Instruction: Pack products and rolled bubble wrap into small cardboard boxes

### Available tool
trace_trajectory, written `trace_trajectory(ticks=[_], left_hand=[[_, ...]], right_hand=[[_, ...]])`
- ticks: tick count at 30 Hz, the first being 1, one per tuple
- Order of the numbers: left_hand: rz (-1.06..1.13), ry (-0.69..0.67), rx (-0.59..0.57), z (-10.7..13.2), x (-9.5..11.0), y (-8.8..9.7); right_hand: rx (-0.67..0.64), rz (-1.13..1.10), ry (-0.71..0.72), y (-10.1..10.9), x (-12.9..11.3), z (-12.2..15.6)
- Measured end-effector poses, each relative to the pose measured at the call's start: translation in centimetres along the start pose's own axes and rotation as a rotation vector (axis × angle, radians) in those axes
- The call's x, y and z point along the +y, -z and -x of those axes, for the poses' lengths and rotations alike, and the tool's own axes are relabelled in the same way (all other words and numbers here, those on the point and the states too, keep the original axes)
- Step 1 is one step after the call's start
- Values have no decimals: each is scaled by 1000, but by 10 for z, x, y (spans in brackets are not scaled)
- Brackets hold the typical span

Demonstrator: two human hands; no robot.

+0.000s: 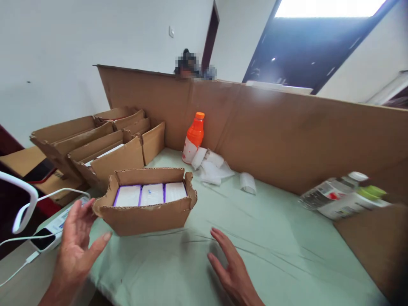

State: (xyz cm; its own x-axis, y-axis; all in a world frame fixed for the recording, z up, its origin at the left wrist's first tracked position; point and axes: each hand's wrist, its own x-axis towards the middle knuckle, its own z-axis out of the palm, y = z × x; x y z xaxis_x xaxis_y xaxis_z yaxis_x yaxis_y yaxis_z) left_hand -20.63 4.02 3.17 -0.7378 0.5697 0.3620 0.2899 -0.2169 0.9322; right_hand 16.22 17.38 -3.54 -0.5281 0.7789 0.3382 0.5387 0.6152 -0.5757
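A small open cardboard box [149, 221] stands on the green tablecloth, left of the middle. Inside it, side by side, sit white packs [153, 194] with purple edges. My left hand [78, 240] is at the box's left end, fingers spread and thumb apart; whether its fingertips touch the cardboard I cannot tell. Over the cloth to the right of the box is my right hand [231, 267], its fingers apart and nothing in it.
Larger cardboard trays [111, 159] stand at the left behind the box. An orange bottle [194, 138] and crumpled white wrappers [212, 165] lie near the cardboard wall [270, 131]. Clear bottles [334, 191] rest at right. A power strip [60, 221] with cables is at left; a person is beyond the wall.
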Motion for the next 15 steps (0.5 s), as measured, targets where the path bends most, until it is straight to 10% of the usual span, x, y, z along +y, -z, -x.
trace_trajectory(ticks=[4, 8, 15], left_hand=[[113, 348, -87, 5, -15, -18], [118, 422, -138, 8, -22, -33], [120, 472, -203, 38, -25, -79]], right_hand=[[-110, -242, -67, -29, -33, -63], [-143, -398, -15, -42, -51, -87], [-28, -195, -118, -9, -15, 16]])
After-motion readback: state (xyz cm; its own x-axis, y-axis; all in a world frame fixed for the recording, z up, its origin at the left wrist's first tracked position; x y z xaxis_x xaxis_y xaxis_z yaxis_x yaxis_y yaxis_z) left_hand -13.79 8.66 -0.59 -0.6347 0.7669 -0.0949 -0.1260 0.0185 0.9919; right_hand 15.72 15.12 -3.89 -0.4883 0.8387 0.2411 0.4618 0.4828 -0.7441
